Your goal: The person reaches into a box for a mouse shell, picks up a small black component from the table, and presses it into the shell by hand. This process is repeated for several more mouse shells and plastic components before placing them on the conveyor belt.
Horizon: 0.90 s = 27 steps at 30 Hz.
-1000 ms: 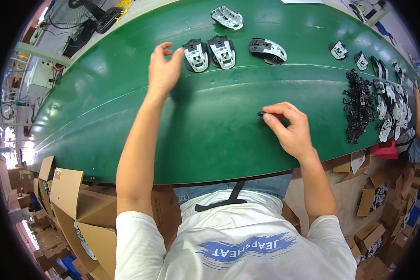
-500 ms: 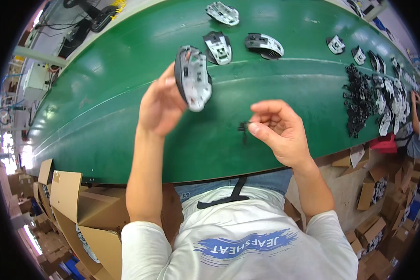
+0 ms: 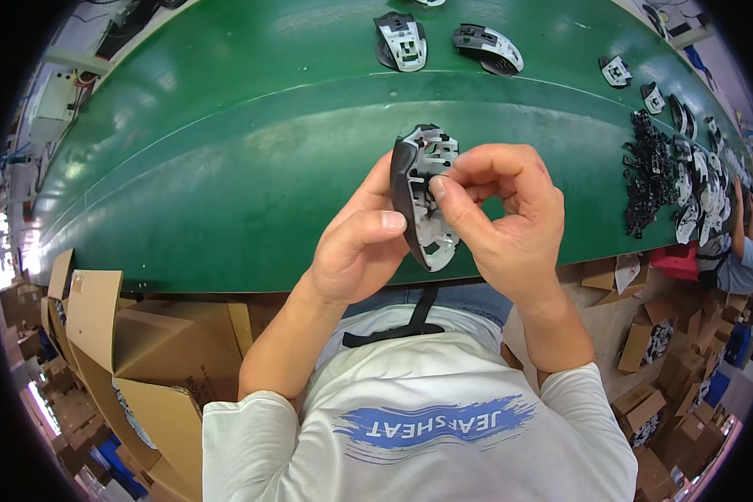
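My left hand grips a computer mouse shell by its dark side, thumb on the black edge. The shell stands on its side above the table, its white ribbed inner face turned toward my right. My right hand is closed in a pinch, thumb and forefinger against the middle of that inner face. Between those fingertips sits a small black plastic part, mostly hidden by the fingers and the shell.
On the green table, a mouse shell and another shell lie at the far side. To the right are a heap of black plastic parts and a pile of white shells. Cardboard boxes stand below the near edge.
The mouse shell in my left hand has come nearer and to the right. My right hand has brought the small black part up against the shell's inside. The view has shifted slightly.
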### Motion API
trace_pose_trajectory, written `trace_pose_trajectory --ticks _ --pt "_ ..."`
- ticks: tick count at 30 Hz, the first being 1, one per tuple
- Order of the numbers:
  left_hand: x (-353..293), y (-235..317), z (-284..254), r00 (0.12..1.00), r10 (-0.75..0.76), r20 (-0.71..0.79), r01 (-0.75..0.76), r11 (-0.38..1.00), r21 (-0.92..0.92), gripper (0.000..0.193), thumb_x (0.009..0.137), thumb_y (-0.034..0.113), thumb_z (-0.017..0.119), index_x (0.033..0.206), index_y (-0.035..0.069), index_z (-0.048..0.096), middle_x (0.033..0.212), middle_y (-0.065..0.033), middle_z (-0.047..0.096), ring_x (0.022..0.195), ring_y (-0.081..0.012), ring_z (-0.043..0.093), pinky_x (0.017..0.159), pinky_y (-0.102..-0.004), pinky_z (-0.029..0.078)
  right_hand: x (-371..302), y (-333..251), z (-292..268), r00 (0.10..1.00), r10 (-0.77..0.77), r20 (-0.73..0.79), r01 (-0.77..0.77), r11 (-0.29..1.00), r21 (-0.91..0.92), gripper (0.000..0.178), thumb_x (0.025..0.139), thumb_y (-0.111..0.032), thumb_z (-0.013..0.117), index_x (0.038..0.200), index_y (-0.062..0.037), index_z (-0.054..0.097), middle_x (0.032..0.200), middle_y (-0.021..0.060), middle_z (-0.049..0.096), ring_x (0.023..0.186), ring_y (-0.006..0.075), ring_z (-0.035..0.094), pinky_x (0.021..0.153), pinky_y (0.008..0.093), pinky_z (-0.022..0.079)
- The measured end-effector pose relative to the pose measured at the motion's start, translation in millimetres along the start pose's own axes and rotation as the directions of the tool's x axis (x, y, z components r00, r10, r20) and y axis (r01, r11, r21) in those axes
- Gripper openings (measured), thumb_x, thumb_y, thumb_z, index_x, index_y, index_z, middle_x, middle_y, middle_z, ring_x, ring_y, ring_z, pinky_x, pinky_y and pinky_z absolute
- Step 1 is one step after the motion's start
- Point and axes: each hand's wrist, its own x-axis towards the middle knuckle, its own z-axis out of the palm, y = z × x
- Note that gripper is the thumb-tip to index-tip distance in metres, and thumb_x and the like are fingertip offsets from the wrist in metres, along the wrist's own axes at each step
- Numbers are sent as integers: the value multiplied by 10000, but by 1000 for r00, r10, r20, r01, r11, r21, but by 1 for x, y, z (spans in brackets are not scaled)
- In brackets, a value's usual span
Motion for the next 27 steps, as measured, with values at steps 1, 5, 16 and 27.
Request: trace_pose_trajectory --ticks 1,5,16,27 --pt "0 -2 1 1000 -4 1 4 1000 -4 881 912 304 616 1675 10 289 1657 -219 438 1511 -356 482 1280 -514 354 -2 3 0 996 -84 -16 83 995 -62 228 889 53 821 1081 -1 712 940 53 752 770 84 719 673 242 592" --pt "1 -5 2 999 40 -26 -41 997 -62 848 918 284 616 1658 1 315 1613 -216 481 1508 -363 482 1284 -526 346 -5 13 1 942 -335 33 327 886 -329 292 838 32 867 1074 -43 714 896 38 749 659 146 698 582 283 536" --pt "-4 -8 6 1000 -1 4 1 996 93 866 937 238 586 1706 13 257 1594 -162 490 1481 -290 493 1261 -446 349 -5 -2 -12 936 -303 182 352 834 -424 332 861 -9 821 1164 -76 704 912 54 759 754 265 705 692 374 551" --pt "-7 -7 11 998 -42 -35 36 988 -151 815 989 264 570 1692 22 235 1625 -144 440 1460 -277 511 1198 -451 465 -18 12 -25 964 232 132 -258 937 234 490 965 -46 761 1438 -3 638 1357 116 661 1107 180 668 960 333 555"
